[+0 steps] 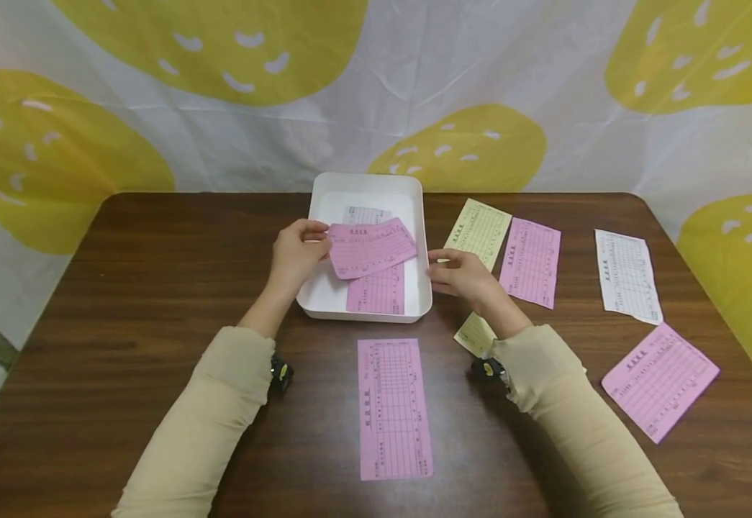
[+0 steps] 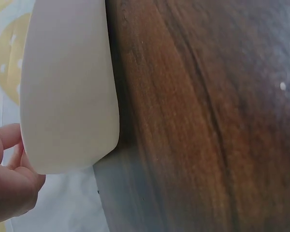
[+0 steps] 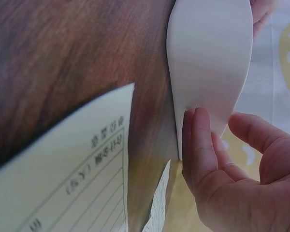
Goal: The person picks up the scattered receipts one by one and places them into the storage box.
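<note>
A white rectangular tray [image 1: 324, 293] stands on the table, and its outer side fills part of both wrist views. Over the tray, my left hand [image 1: 297, 253] pinches the left edge of a pink printed slip [image 1: 372, 250]. Under that slip lie another pink slip [image 1: 376, 293] and a pale bluish-white slip [image 1: 368, 214] inside the tray, both partly covered. At the tray's right wall is my right hand [image 1: 468, 275]; in the right wrist view its fairly straight fingers [image 3: 203, 137] touch the outer wall, with the thumb at the rim.
In front of the tray lies a long pink slip [image 1: 395, 410]. Right of it are a yellow slip [image 1: 479, 229], a pink slip [image 1: 532, 260], a white slip [image 1: 628, 275], a tilted pink slip [image 1: 660, 381] and a small yellow corner [image 1: 476, 334] by the right wrist. A patterned curtain [image 1: 272, 137] hangs behind.
</note>
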Motion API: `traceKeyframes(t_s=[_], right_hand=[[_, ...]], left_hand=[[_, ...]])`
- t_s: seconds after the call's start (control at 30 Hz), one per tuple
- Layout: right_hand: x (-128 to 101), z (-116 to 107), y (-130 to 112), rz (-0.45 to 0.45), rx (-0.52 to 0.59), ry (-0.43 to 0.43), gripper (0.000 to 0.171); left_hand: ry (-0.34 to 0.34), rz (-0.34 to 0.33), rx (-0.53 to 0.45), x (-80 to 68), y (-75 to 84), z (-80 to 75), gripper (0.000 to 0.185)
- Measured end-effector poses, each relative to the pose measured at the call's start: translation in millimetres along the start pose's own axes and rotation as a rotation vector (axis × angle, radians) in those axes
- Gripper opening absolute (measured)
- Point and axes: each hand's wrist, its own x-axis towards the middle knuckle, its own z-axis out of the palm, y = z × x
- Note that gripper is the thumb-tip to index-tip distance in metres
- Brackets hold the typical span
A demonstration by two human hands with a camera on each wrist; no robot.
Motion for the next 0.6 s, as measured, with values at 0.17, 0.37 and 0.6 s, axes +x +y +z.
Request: traceKeyframes(t_s=[0.17, 0.37, 0.6], right_hand=[[-0.6, -0.1, 0.1, -0.003, 0.001, -0.001, 0.048], [-1.6, -1.0, -0.5, -0.008, 0.004, -0.004, 0.048], [-2.0, -2.0, 0.5, -0.016, -0.002, -0.009, 0.048]], left_hand=[[-0.008, 0.024, 0.060, -1.1, 2.0, 1.3, 0.030], [-0.007, 0.045, 0.108, -2.8, 3.0, -0.7, 0.031], [-0.030, 0.034, 0.120, -1.0, 3.4, -5.9, 0.035]])
